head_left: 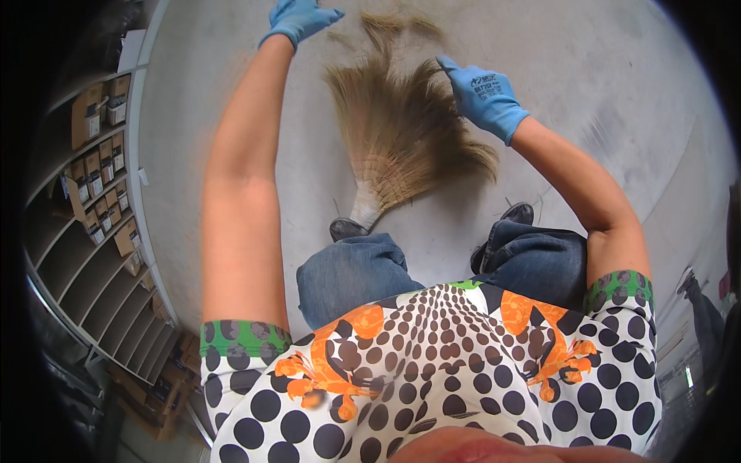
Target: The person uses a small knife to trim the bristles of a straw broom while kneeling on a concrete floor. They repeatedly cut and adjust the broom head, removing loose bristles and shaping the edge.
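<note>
straw broom (405, 135) beside right hand (485, 96), outstretched left hand (299, 21) farther forward

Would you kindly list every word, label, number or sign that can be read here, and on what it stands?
Blue-gloved right hand: black printing, a mark and short lines; I won't copy the wording.
Brown rectangular cardboard boxes at far left: pale labels, too small and blurred to read.
Fan-shaped tan straw bundle: none visible.
</note>
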`<state>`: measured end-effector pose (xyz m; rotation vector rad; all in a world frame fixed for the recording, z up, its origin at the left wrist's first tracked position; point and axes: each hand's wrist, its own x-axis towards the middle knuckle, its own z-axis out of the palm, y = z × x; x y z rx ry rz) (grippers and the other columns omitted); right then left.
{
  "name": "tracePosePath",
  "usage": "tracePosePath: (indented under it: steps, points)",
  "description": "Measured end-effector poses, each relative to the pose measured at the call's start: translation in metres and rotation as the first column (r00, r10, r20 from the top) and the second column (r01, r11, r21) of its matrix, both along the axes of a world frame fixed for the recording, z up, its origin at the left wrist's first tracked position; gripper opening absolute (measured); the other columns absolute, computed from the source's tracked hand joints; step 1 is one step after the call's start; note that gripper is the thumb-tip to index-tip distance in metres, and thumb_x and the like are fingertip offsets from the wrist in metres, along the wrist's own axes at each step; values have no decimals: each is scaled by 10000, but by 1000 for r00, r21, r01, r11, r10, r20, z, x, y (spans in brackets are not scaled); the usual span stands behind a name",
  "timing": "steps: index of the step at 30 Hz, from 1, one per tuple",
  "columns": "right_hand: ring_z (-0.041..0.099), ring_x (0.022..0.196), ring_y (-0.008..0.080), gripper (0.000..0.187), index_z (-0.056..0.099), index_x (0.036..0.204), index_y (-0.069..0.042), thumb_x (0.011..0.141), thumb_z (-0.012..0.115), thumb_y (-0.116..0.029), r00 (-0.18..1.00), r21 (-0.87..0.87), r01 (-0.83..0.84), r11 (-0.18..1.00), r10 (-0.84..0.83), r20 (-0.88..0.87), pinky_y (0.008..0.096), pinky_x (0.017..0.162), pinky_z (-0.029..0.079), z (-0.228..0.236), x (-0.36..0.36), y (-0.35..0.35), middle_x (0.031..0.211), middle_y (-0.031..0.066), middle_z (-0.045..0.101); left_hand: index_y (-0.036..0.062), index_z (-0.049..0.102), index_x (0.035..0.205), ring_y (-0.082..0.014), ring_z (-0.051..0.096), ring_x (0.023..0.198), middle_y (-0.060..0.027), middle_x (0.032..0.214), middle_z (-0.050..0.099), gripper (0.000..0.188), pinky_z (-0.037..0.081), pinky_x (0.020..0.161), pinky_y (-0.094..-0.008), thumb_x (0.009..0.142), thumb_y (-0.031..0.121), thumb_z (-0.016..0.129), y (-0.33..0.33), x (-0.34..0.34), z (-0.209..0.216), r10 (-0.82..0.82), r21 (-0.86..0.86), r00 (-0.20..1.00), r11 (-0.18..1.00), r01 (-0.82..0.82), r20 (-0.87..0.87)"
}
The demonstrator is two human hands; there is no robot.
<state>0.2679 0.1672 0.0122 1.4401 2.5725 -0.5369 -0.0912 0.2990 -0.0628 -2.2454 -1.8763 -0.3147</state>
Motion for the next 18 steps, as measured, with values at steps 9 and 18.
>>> tracePosePath:
  steps: [9,18]
  points:
    - [704,739,370,615,482,1542,-159,941,605,-117,986,79,-108,991,117,-116,486,619,558,-4,-4,-29,893,177,707,5,666,1374,-303,648,1214,-189,1321,693,807,468,1092,-397,848,606,775,-31,56,-4,51,-866,961,450,220,271]
    - [754,815,343,475,521,1456,-160,983,540,-112,986,42,-156,987,158,-48,509,639,565,-7,-39,-30,936,138,735,134,807,1074,-243,669,1149,-54,1173,761,327,507,1008,-384,850,373,797,-30,86,4,-182,-725,968,641,252,176]
